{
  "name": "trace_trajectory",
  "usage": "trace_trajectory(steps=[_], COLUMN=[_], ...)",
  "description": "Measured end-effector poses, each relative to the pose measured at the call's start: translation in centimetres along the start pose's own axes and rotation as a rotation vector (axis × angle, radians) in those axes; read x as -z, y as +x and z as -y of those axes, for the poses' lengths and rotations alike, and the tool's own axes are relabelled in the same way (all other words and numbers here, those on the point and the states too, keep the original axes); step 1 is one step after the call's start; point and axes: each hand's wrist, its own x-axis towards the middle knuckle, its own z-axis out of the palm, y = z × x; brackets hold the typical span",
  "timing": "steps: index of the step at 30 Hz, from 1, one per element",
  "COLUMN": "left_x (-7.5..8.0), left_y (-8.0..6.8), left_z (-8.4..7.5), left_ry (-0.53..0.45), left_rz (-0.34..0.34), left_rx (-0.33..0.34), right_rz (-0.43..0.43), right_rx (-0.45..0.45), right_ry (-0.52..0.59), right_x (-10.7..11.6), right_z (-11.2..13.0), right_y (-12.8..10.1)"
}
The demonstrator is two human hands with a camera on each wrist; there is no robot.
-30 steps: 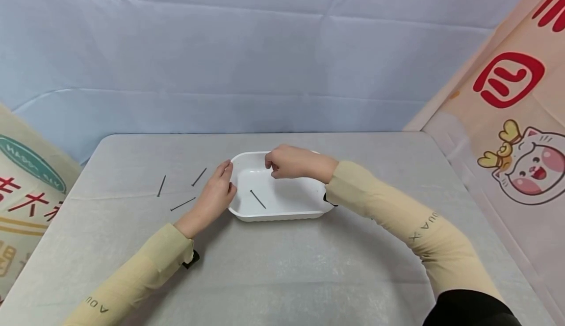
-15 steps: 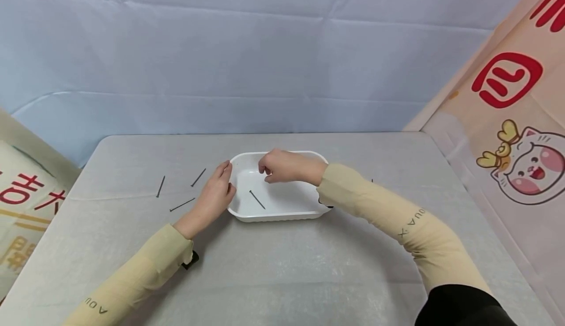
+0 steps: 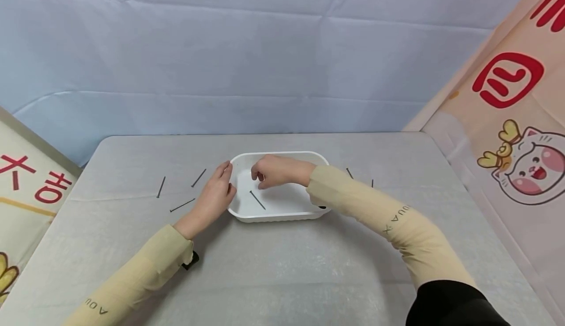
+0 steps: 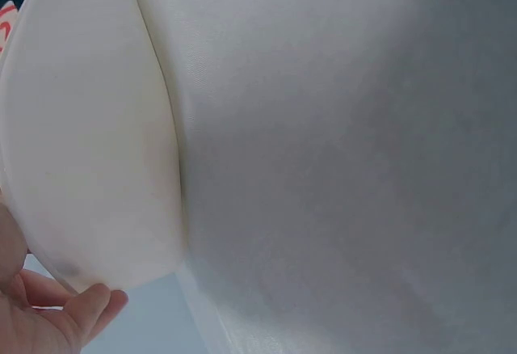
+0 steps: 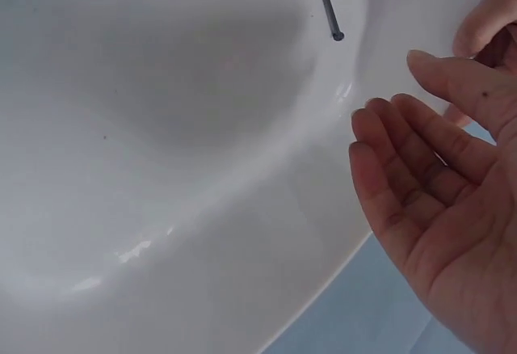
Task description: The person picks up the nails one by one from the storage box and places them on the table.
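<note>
A white plastic tray (image 3: 291,202) stands on the table, with one dark nail (image 3: 258,200) lying in its left part. At the tray's left end my left hand (image 3: 214,191) grips the rim; the left wrist view shows fingers (image 4: 87,309) at the tray's edge. Over the inside of the tray hovers my right hand (image 3: 280,170), its fingers loosely bent. In the right wrist view nothing sits between that hand's thumb and fingers (image 5: 396,160), and the nail (image 5: 327,2) is apart from them.
Several nails (image 3: 182,205) lie on the grey table (image 3: 282,267) left of the tray. To its right are two more, one nail (image 3: 349,173) and another nail (image 3: 372,183) partly hidden by the right sleeve. A pale cloth (image 3: 265,71) hangs behind.
My right hand has moved left and slightly nearer over the tray, toward the nail in it. More of the nails at right now shows. The left hand stays at the rim.
</note>
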Motion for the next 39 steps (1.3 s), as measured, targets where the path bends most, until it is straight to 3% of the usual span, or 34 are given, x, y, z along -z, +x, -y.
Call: trace_trajectory(steps=[12,24,35,39], left_x=[0.0,0.1,0.0,-0.1], left_y=[0.1,0.0,-0.1,-0.1], left_z=[0.0,-0.2,-0.1,-0.1], left_ry=[0.009,0.014,0.01,0.001], left_rz=[0.015,0.001,-0.011,-0.028], left_rx=[0.009,-0.008,-0.002,-0.01], right_rz=[0.056,0.111,0.133,0.148], right_rx=[0.029,-0.034,-0.036,-0.033], right_ry=[-0.019,-0.044,-0.114,-0.09], right_x=[-1.1,-2.2,-2.7,-2.9], right_z=[0.1,0.5,1.1,1.1], right_y=[1.2,2.2,2.4,2.5])
